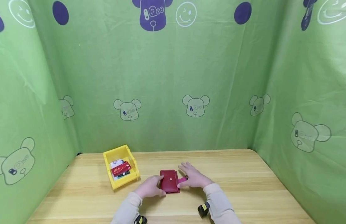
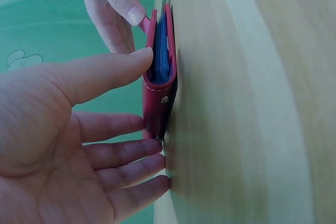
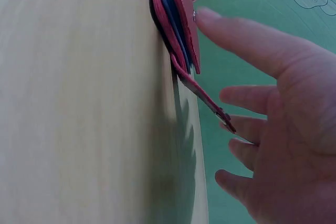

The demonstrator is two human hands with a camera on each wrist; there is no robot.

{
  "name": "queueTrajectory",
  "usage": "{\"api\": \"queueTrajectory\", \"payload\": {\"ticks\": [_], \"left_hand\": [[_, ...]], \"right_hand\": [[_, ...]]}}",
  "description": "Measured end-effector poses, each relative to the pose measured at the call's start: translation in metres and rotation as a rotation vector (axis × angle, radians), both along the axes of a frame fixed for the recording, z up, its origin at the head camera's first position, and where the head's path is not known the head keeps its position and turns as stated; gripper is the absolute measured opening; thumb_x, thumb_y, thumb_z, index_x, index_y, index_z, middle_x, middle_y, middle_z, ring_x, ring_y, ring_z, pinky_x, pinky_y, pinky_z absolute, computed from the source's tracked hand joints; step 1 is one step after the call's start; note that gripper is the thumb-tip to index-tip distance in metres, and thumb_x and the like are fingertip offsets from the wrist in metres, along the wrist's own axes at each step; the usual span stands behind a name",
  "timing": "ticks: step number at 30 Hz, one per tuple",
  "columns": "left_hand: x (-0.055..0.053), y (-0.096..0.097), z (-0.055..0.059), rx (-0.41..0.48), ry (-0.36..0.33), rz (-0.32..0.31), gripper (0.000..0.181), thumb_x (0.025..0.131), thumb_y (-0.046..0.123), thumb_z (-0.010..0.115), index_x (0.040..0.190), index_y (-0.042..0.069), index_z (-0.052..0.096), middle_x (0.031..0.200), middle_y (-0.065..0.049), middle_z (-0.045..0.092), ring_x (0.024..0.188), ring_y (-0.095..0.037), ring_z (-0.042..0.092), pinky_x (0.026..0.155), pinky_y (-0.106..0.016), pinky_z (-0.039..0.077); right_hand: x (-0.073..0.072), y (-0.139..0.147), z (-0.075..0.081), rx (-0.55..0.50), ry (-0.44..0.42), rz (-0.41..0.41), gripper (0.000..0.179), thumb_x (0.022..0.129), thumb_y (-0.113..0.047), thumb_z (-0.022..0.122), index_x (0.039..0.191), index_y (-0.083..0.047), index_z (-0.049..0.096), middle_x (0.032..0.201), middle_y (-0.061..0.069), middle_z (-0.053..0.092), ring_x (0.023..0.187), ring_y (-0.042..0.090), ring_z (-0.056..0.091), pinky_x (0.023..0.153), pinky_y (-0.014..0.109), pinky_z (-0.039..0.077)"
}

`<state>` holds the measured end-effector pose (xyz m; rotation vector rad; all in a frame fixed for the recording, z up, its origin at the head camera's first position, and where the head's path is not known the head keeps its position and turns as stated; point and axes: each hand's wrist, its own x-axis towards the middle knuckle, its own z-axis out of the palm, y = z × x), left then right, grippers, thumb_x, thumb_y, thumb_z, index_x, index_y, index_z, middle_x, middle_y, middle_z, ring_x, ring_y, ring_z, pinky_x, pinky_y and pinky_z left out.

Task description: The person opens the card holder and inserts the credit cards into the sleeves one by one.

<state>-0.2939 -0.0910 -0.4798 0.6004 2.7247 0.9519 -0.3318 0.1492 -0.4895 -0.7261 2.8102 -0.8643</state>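
A red card wallet point(image 1: 169, 181) lies folded on the wooden table, its blue inner sleeves point(image 2: 161, 51) showing at the near end. My left hand point(image 1: 151, 187) is at its left side, fingers mostly extended; the thumb touches the wallet's near edge and fingertips meet the spine. My right hand point(image 1: 194, 176) is at the right side, thumb at the cover's edge and other fingers loosely spread. Unfastened, the wallet's strap point(image 3: 202, 94) sticks out to the right beneath the right hand, close to its fingers. Whether they touch the strap I cannot tell.
At the back left stands a yellow bin point(image 1: 109, 174) holding several cards, with a red VIP card point(image 1: 120, 169) on top. Green printed curtains point(image 1: 161, 133) enclose the table point(image 1: 245, 186) at the back and both sides.
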Motion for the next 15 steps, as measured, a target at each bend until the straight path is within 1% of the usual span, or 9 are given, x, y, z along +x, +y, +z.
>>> {"api": "queueTrajectory", "payload": {"ticks": [2,5,11,15], "left_hand": [[0.0003,-0.0001,0.0011,0.0,0.001,-0.002,0.083,0.071,0.018,0.082,0.14,-0.009,0.044,0.13,-0.027,0.059,0.114,-0.038,0.06,0.103,-0.055,0.047],[-0.0002,-0.0006,0.001,-0.003,0.005,-0.006,0.083,0.071,0.019,0.082,0.139,-0.009,0.044,0.129,-0.027,0.06,0.111,-0.036,0.061,0.102,-0.053,0.048],[-0.0035,-0.0042,0.0002,-0.019,0.025,-0.019,0.08,0.073,0.021,0.081,0.139,-0.007,0.046,0.13,-0.025,0.06,0.117,-0.039,0.059,0.103,-0.056,0.046],[-0.007,-0.0043,0.0003,-0.007,0.012,-0.013,0.077,0.074,0.02,0.08,0.138,-0.008,0.047,0.13,-0.026,0.06,0.119,-0.041,0.058,0.104,-0.058,0.045]], "right_hand": [[-0.0004,-0.0004,-0.0013,0.014,-0.012,0.016,0.097,0.073,-0.041,0.081,0.148,0.0,0.036,0.158,0.026,0.024,0.148,0.047,0.013,0.117,0.068,0.016],[-0.0002,-0.0013,-0.0023,0.019,-0.025,0.027,0.098,0.072,-0.042,0.082,0.148,0.0,0.036,0.158,0.025,0.024,0.148,0.046,0.013,0.116,0.069,0.016],[0.0017,-0.0019,-0.002,0.025,-0.067,0.054,0.097,0.071,-0.043,0.081,0.148,-0.002,0.037,0.158,0.023,0.028,0.149,0.045,0.014,0.117,0.069,0.016],[0.0022,-0.0015,-0.0035,0.051,-0.087,0.094,0.099,0.071,-0.044,0.081,0.149,-0.002,0.036,0.157,0.025,0.028,0.148,0.046,0.014,0.117,0.068,0.017]]}}
